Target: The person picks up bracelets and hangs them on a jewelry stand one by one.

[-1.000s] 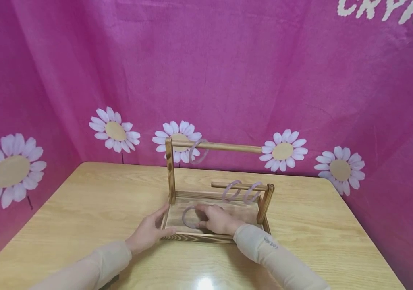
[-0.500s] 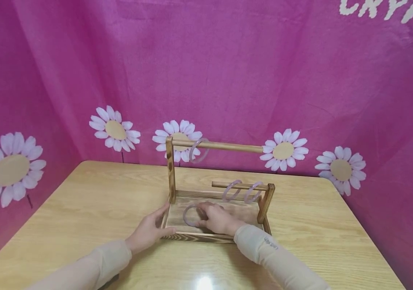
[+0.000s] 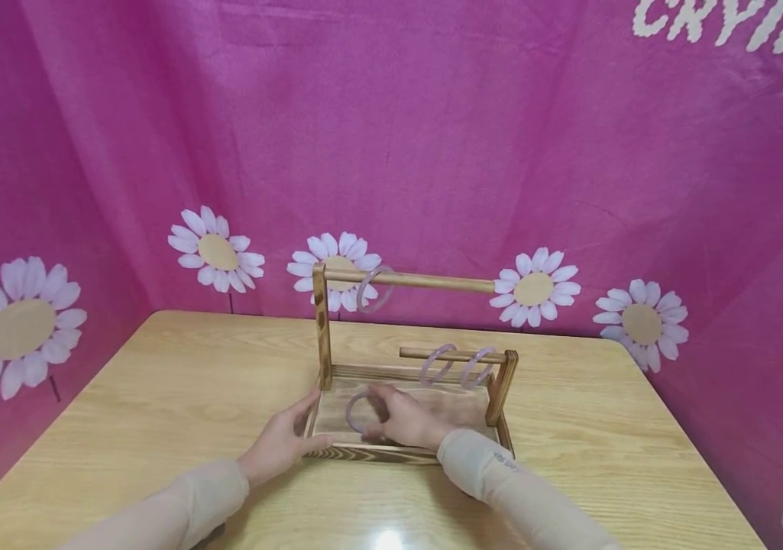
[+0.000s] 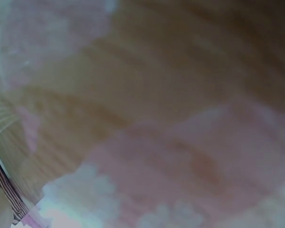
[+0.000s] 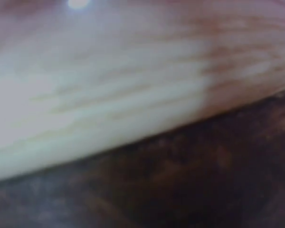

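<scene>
A wooden stand with a shallow tray base and two rods rests on the table. My left hand holds its left end, thumb on the front edge and fingers along the side toward the back post. Inside the tray is a pale purple bangle. My right hand reaches in over the front rim, its fingers and thumb curved around the bangle's right part, which they hide. One similar bangle hangs on the high rod; two hang on the low rod, one being the right bangle.
The stand sits on a light wood table, with table surface to both sides and in front. A pink cloth printed with white daisies hangs behind and at the sides. Both wrist views are blurred.
My right thumb has shifted slightly left and toward the front, widening its gap from the fingers. The bangle in the tray, my left hand and the stand stay nearly still.
</scene>
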`<state>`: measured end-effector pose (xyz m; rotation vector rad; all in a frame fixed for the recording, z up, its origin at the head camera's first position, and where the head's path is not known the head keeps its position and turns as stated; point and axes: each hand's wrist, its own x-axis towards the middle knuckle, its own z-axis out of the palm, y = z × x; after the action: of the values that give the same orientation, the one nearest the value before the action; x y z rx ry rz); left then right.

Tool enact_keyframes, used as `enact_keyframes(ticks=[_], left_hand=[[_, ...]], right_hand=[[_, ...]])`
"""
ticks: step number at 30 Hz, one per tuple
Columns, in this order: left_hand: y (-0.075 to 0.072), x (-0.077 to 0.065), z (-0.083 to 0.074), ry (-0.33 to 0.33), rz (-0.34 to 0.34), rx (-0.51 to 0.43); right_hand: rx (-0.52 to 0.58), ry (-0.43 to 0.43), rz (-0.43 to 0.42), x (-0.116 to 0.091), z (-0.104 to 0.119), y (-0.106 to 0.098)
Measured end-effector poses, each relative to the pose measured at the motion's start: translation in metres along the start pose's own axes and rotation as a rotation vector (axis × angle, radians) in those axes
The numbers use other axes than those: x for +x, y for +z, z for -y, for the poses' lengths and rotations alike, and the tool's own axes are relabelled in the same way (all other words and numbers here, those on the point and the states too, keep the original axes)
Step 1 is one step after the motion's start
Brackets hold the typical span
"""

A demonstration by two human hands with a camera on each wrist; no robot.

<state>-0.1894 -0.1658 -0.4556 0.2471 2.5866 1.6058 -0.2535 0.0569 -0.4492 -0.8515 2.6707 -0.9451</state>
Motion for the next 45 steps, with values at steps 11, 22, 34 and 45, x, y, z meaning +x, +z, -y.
enact_keyframes(ticks=[11, 22, 34, 45], left_hand=[[0.000, 0.000, 0.001, -0.008, -0.001, -0.009], [0.000, 0.000, 0.002, 0.006, 0.000, 0.003], [0.001, 0.001, 0.001, 0.001, -0.007, 0.002], [0.001, 0.001, 0.001, 0.001, -0.013, 0.007]], right_hand=[[-0.053, -0.048, 0.003, 0.006, -0.001, 0.007], [-0.181, -0.003, -0.019, 0.003, 0.003, 0.004], [-0.278, -0.068, -0.090, 0.002, 0.004, 0.002], [-0.181, -0.075, -0.156, 0.001, 0.018, 0.000]])
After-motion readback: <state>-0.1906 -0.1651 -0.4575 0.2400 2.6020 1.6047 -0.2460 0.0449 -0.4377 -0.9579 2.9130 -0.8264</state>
